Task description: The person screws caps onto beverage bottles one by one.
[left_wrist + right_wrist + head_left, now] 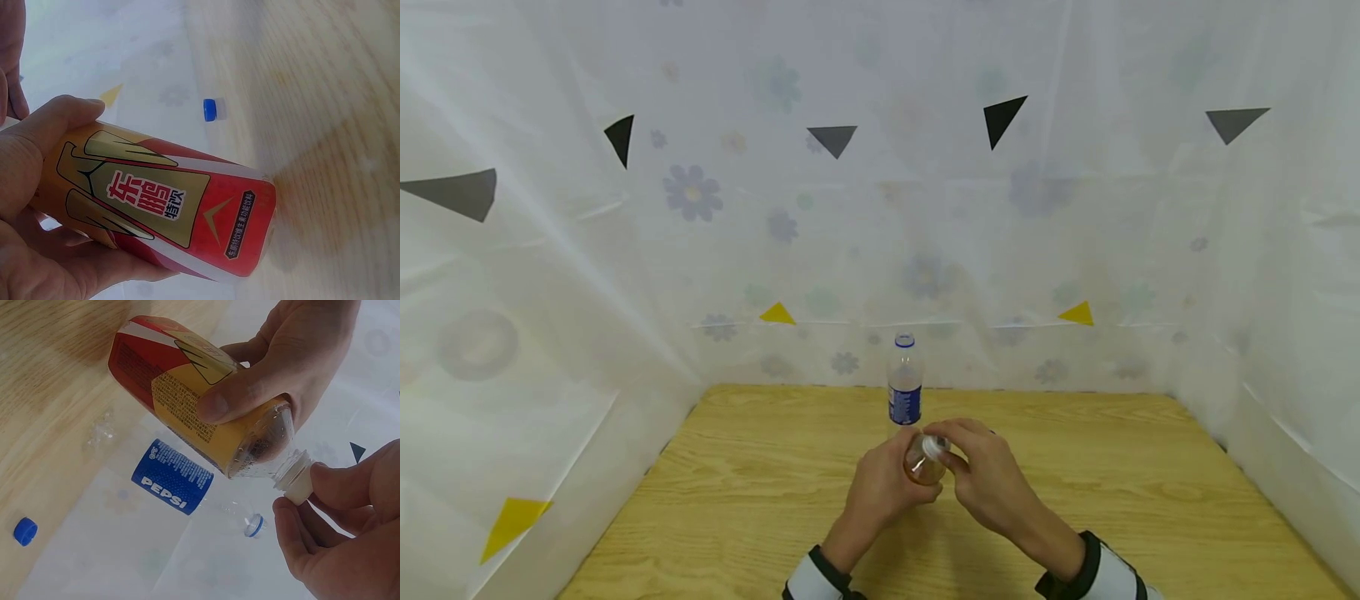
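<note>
A drink bottle [156, 200] with a red and gold label is gripped round its body by my left hand [880, 487]. Its base is close over the table in the left wrist view. With thumb and fingertips, my right hand [992, 479] pinches the white cap [299, 485] at the bottle's neck. Beyond both hands stands a clear Pepsi bottle [905, 383] with a blue label, its mouth uncapped and a blue ring round the neck. A loose blue cap [210, 110] lies on the table; it is hidden in the head view.
The wood-grain table [760, 475] is enclosed at the back and sides by white sheeting [880, 225] printed with flowers. Black, grey and yellow triangles are on the sheeting. The Pepsi bottle stands near the table's back edge.
</note>
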A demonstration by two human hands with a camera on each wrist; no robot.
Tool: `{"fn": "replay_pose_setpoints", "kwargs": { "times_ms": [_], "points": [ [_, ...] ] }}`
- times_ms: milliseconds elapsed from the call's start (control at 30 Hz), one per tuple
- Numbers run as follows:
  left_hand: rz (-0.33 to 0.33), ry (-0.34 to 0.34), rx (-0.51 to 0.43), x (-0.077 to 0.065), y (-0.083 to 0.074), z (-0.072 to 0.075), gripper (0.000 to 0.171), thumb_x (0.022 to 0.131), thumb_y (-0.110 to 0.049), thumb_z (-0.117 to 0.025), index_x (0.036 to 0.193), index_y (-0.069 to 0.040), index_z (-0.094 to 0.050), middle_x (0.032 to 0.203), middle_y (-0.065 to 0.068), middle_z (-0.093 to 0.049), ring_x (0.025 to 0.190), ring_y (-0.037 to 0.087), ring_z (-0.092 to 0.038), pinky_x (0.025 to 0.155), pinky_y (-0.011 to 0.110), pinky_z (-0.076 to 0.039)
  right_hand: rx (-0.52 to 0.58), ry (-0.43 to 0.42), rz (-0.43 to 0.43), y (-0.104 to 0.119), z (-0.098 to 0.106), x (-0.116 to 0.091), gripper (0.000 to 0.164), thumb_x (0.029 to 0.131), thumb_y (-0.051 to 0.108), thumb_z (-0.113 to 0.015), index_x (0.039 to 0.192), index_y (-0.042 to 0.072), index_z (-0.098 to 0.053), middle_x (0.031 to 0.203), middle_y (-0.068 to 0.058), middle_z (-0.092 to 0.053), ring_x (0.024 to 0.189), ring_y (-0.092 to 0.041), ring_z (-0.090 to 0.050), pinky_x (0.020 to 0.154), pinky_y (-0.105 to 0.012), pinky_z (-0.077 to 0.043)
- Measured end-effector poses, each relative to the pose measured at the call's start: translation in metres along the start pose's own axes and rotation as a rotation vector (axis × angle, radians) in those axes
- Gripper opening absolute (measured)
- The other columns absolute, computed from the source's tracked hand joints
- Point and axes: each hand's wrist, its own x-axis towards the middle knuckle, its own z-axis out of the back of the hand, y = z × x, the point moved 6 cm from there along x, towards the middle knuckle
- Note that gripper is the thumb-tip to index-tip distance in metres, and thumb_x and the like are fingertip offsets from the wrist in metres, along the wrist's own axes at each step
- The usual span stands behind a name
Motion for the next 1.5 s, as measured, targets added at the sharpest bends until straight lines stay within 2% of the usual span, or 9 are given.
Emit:
{"fn": "replay_pose_setpoints", "kwargs": {
  "times_ms": [200, 400, 600, 900, 1233, 1367, 1500],
  "points": [
    [0.001, 0.001, 0.008, 0.0001, 0.0011, -0.0006, 0.054, 0.070, -0.026, -0.090, 0.116, -0.018, -0.063, 0.100, 0.002, -0.073, 0.083, 0.010, -0.067, 0.067, 0.027, -0.052, 0.010, 0.031, -0.046, -0.0018, -0.0019, 0.0006, 0.031, 0.086, -0.007, -0.074, 0.112, 0.010, -0.073, 0.104, -0.004, -0.069, 0.094, -0.019, -0.069, 0.076, -0.034, -0.056],
    [0.007, 0.014, -0.020, 0.0002, 0.0022, -0.0009, 0.051, 0.072, -0.026, -0.087, 0.116, -0.019, -0.062, 0.096, 0.000, -0.072, 0.077, 0.004, -0.062, 0.063, 0.024, -0.049, 0.013, 0.045, -0.085, -0.0047, -0.0040, 0.0026, 0.026, 0.087, -0.002, -0.075, 0.111, 0.007, -0.072, 0.102, -0.003, -0.066, 0.093, -0.016, -0.066, 0.077, -0.035, -0.056],
    [0.010, 0.022, -0.021, 0.0009, 0.0025, -0.0017, 0.050, 0.072, -0.026, -0.087, 0.115, -0.018, -0.062, 0.097, 0.004, -0.072, 0.075, 0.004, -0.061, 0.062, 0.024, -0.048, 0.002, 0.036, -0.085, -0.0070, -0.0057, 0.0031, 0.019, 0.088, 0.006, -0.077, 0.106, 0.009, -0.072, 0.097, -0.001, -0.064, 0.089, -0.012, -0.062, 0.073, -0.031, -0.054],
    [0.015, 0.019, -0.011, 0.0014, 0.0029, -0.0020, 0.051, 0.071, -0.027, -0.088, 0.115, -0.019, -0.061, 0.097, 0.002, -0.072, 0.077, 0.005, -0.062, 0.063, 0.024, -0.048, -0.020, 0.007, -0.041, -0.0064, -0.0050, 0.0017, 0.018, 0.087, 0.008, -0.078, 0.104, 0.009, -0.071, 0.094, 0.000, -0.063, 0.085, -0.010, -0.059, 0.069, -0.028, -0.050],
    [0.002, 0.007, -0.007, -0.0005, 0.0015, -0.0004, 0.052, 0.070, -0.027, -0.089, 0.113, -0.018, -0.062, 0.097, 0.004, -0.073, 0.077, 0.006, -0.063, 0.063, 0.026, -0.049, -0.023, 0.011, -0.063, -0.0051, -0.0052, -0.0003, 0.021, 0.088, 0.011, -0.078, 0.108, 0.010, -0.071, 0.099, -0.001, -0.065, 0.090, -0.013, -0.062, 0.073, -0.032, -0.053],
    [-0.001, 0.014, -0.004, 0.0000, 0.0002, -0.0014, 0.052, 0.070, -0.028, -0.089, 0.113, -0.018, -0.061, 0.097, 0.003, -0.073, 0.078, 0.006, -0.063, 0.063, 0.026, -0.049, -0.031, 0.017, -0.086, -0.0066, -0.0045, -0.0011, 0.025, 0.089, 0.011, -0.077, 0.113, 0.010, -0.072, 0.104, -0.004, -0.067, 0.095, -0.018, -0.064, 0.076, -0.037, -0.054],
    [-0.005, 0.012, 0.000, 0.0004, 0.0002, -0.0027, 0.051, 0.070, -0.027, -0.089, 0.112, -0.018, -0.062, 0.096, 0.003, -0.072, 0.076, 0.005, -0.061, 0.063, 0.025, -0.048, -0.028, 0.013, -0.060, -0.0055, -0.0049, -0.0019, 0.029, 0.089, 0.005, -0.076, 0.117, 0.010, -0.072, 0.111, -0.009, -0.070, 0.103, -0.026, -0.066, 0.082, -0.044, -0.055]
  ]
}}
